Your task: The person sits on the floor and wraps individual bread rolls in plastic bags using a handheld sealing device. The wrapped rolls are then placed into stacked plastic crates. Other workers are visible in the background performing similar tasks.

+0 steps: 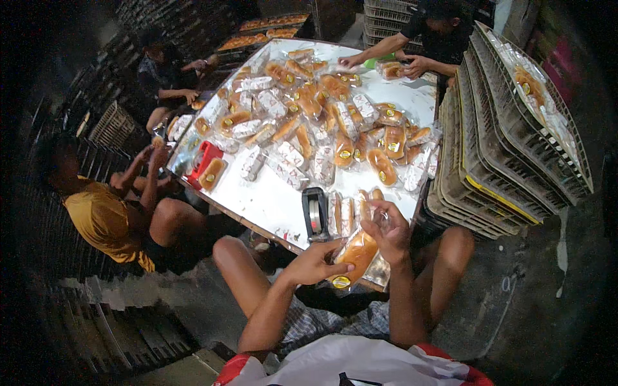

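Note:
A bread roll in a clear plastic bag (358,255), bearing a round yellow label, is held in front of me near the table's front edge. My left hand (316,263) grips it from the left side, thumb across the bread. At the bag's upper end, the fingers of my right hand (388,229) pinch the plastic. Just beyond, several wrapped rolls (346,214) stand in a row, partly hidden by my right hand. Left of that row sits a black tape dispenser (315,214) with a roll of tape in it.
Many bagged rolls (309,101) are heaped across the white table (251,207). A red tape dispenser (205,161) lies at its left edge. Stacked plastic crates (497,144) rise close on the right. Co-workers sit at the left (96,207), far left (159,82) and far right (434,43).

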{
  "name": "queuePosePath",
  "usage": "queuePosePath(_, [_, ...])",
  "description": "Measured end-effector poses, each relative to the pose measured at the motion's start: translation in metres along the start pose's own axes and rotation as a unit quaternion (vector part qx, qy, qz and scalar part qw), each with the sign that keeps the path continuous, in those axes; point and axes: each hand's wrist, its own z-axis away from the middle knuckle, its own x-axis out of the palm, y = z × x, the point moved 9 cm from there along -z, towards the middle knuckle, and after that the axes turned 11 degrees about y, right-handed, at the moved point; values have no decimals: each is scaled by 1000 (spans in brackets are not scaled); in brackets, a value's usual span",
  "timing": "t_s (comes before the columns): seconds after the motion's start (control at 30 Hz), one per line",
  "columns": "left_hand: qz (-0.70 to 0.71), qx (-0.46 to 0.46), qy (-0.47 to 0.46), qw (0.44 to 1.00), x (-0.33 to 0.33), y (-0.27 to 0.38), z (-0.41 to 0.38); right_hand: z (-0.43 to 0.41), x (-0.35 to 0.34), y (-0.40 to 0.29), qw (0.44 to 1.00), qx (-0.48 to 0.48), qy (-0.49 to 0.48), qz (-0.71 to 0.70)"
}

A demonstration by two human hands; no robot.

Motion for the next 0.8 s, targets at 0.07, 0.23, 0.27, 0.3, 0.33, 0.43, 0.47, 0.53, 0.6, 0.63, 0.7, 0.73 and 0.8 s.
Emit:
queuePosePath(0.07, [30, 3, -22, 999, 1, -4, 9, 7, 2, -21, 993, 11, -23, 118])
queuePosePath(0.23, [342, -41, -73, 936, -14, -4, 14, 17, 14, -32, 994, 20, -97, -39])
queuePosePath(0.27, [308, -60, -30, 949, -20, -11, 13, 14, 27, -38, 988, -32, -84, 122])
queuePosePath(0.3, [206, -51, -41, 976, -19, -4, 18, 15, 34, -42, 954, -81, -67, 281])
queuePosePath(0.33, [103, -33, -46, 993, -19, 12, 19, 17, 33, -30, 984, 13, -78, 158])
queuePosePath(0.43, [67, 24, 64, 995, -25, 6, 16, 13, 28, 35, 943, 127, -2, -308])
queuePosePath(0.47, [68, 21, 107, 992, -32, -3, 14, 15, 35, 50, 887, 192, 18, -420])
queuePosePath(0.53, [94, 22, 237, 967, -56, 1, 14, 26, 60, -4, 951, 22, -86, -297])
queuePosePath(0.6, [188, 31, 335, 923, -77, 1, 17, 48, 80, 12, 980, 28, -155, -119])
queuePosePath(0.63, [233, 35, 378, 895, -86, -2, 20, 59, 88, 19, 981, 20, -192, -28])
queuePosePath(0.7, [263, 89, 436, 856, -102, -13, 21, 85, 106, 49, 938, 202, -266, -99])
queuePosePath(0.73, [292, 76, 453, 839, -107, -16, 24, 82, 107, 47, 942, 183, -262, -100])
queuePosePath(0.8, [332, 79, 496, 799, -113, -18, 29, 78, 106, 40, 951, 146, -252, -101])
